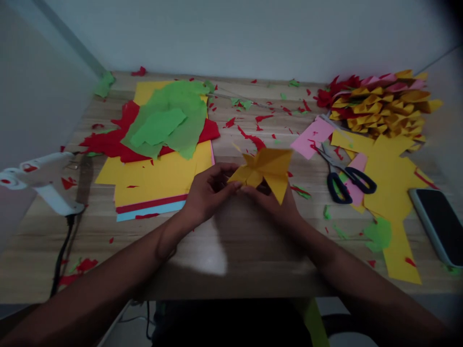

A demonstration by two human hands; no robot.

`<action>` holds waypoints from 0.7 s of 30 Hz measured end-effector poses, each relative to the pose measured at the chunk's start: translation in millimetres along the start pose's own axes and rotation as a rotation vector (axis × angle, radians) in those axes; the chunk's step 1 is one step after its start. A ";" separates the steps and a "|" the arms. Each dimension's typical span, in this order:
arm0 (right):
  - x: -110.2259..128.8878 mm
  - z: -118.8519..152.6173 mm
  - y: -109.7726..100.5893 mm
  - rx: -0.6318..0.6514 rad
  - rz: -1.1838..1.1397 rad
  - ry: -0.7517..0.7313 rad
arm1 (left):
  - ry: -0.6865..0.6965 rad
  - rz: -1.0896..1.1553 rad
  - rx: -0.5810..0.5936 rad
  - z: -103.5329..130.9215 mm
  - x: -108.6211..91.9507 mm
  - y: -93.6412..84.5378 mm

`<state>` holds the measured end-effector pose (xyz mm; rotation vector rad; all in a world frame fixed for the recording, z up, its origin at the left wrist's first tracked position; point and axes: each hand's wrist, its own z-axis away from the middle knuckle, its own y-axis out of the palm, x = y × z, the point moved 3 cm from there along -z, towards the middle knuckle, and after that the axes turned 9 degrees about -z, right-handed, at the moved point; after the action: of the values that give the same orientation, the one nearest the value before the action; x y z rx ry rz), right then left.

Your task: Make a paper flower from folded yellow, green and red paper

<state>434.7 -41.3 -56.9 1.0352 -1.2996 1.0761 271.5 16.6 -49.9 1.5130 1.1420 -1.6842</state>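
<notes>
- While the left hand (206,193) pinches one edge between thumb and fingers, the right hand (278,202), partly hidden behind it, holds the same folded yellow paper (269,164) by its lower edge.
- That piece is left of the scissors (336,164), held above the tabletop (253,250); crisp, matte and creased, it flares into pointed flaps.
- Its long axis runs left to right, tilted slightly away at the right end; one tip points left, one toward the scissors' side, another down toward the wearer.
- Under and right of the scissors, flat yellow offcuts (387,178) overlap; a smooth, rectangular phone (439,224) is farther right.
- Beyond the scissors to the right sits a spiky bundle of folded papers (383,106), yellow, pink and red.
- Well left of the scissors, wrinkled, torn-edged green paper (170,115) covers straight-edged sheets (159,183).
- Farthest left of them is a hard white glue gun (54,183).
</notes>
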 end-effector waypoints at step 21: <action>18.2 -5.2 -43.5 0.412 0.471 0.370 | 0.208 -0.546 -1.368 127.3 -46.9 -216.4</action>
<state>478.1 -44.7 -37.9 0.7785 -1.0594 1.8572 32.6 -3.3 38.1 0.4765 2.2538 -0.5606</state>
